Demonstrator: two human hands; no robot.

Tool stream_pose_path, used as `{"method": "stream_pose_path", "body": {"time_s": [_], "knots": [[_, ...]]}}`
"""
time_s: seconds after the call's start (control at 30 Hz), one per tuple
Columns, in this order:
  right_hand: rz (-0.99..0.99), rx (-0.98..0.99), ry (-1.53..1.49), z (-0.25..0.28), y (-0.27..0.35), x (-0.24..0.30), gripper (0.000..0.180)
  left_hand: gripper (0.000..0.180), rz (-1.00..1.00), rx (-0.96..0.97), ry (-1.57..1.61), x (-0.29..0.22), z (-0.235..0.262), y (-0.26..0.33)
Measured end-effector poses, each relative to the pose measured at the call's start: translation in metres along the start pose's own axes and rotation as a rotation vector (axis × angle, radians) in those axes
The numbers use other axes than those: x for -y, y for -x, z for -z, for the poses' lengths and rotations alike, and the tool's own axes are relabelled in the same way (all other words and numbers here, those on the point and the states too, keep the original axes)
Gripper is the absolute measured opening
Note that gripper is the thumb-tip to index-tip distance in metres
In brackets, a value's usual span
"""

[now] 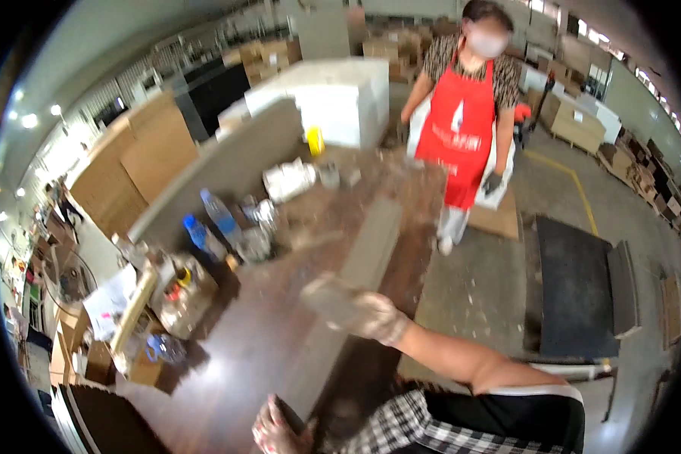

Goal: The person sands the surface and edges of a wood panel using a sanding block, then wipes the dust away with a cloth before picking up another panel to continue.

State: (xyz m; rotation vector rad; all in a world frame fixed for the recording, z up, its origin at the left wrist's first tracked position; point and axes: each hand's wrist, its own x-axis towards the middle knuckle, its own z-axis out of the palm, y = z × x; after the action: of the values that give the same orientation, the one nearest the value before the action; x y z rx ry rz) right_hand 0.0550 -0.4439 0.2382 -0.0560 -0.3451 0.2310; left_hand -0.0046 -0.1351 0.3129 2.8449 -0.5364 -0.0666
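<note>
A long, narrow grey board (367, 250) lies lengthwise on the dark brown table (250, 333). Over its middle, my right hand (382, 318), in a pale, thin-looking glove, is closed on a flat grey-brown pad (331, 300). Motion blur hides the pad's exact kind and whether it touches the board. At the lower edge of the view, my left hand (274, 430) grips the board's near end, partly cut off by the picture edge. A dark patch shows at its fingers.
Bottles (219, 216), a crumpled white bundle (289, 180) and a filled plastic bag (185, 303) line the table's left side. A yellow container (315, 141) stands farther back. Beyond the far right corner stands a person in a red apron (458, 125). Dark panels (575, 287) lie on the right.
</note>
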Motion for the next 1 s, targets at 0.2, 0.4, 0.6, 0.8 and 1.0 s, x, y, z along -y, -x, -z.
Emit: {"method": "stream_pose_path", "body": {"time_s": [0.2,0.4,0.6,0.8,1.0], "knots": [[0.537,-0.074,0.447,-0.148,0.036,0.154,0.057,0.088,-0.118,-0.035,-0.038,-0.004,-0.017,0.011],[0.837,0.152,1.043,-0.355,0.021,0.204,0.058,0.090,-0.140,-0.027,0.006,-0.016,0.000,0.009],[0.252,-0.063,1.242,-0.240,0.020,0.057,0.060,0.088,-0.175,-0.086,0.075,-0.010,0.019,0.014],[-0.221,0.112,0.135,-0.037,0.062,-0.085,0.069,0.089,-0.236,-0.178,0.100,-0.004,-0.001,0.015],[-0.403,0.060,1.194,-0.043,0.046,-0.111,0.029,0.088,-0.225,-0.181,0.103,-0.005,-0.001,0.017]]}}
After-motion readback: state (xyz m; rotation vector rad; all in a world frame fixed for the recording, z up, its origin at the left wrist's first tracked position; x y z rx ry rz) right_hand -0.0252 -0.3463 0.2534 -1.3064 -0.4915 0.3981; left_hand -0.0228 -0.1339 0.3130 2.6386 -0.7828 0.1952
